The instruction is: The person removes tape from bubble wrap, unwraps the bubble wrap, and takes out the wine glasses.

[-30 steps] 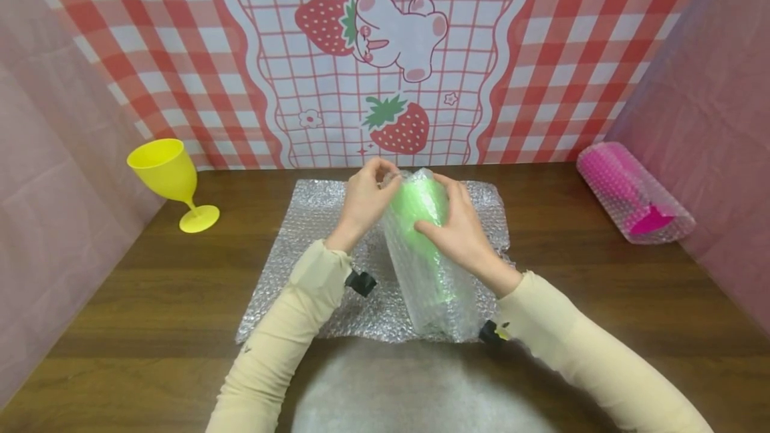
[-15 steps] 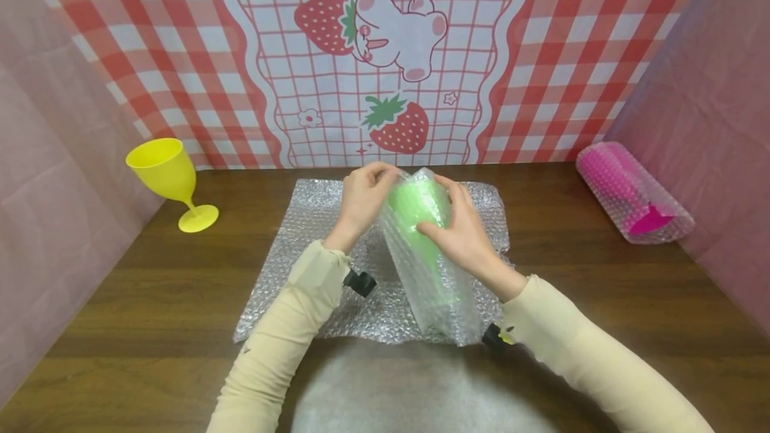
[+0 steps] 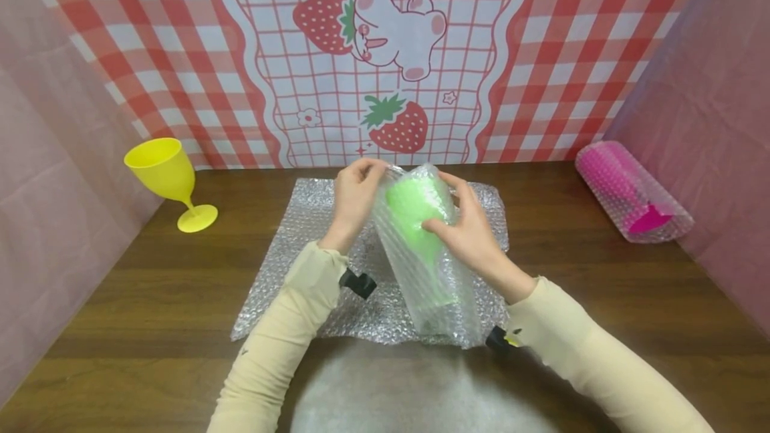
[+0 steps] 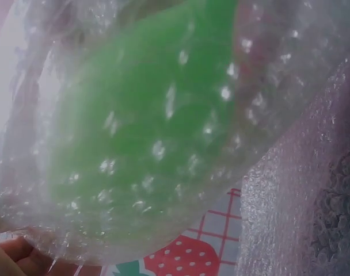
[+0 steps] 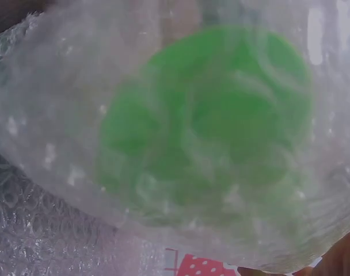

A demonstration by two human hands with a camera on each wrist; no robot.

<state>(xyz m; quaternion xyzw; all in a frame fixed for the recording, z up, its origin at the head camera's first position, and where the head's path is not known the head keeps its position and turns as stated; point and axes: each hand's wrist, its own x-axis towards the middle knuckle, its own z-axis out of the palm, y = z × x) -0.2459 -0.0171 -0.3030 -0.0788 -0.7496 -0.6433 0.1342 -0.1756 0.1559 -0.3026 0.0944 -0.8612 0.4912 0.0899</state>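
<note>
A light-green goblet [image 3: 415,209] stands tilted inside a loose sleeve of clear bubble wrap [image 3: 430,313], above a flat bubble wrap sheet [image 3: 271,286] on the table. My left hand [image 3: 351,206] pinches the top edge of the sleeve on its left side. On the right, my right hand [image 3: 474,239] grips the wrapped cup, thumb in front and the other fingers partly hidden behind it. Both wrist views are filled by the green cup [image 4: 152,126] seen blurred through the plastic; only bits of fingers show at their lower corners.
A yellow goblet [image 3: 161,172] stands at the left of the wooden table [image 3: 108,299]. At the right lies a pink goblet [image 3: 619,182] rolled in bubble wrap. A strawberry-print cloth [image 3: 397,72] hangs behind, with pink curtains on both sides.
My left hand has shifted slightly left, drawing the sleeve's top edge outward from the cup. My right hand has moved a little right and still holds the wrapped goblet.
</note>
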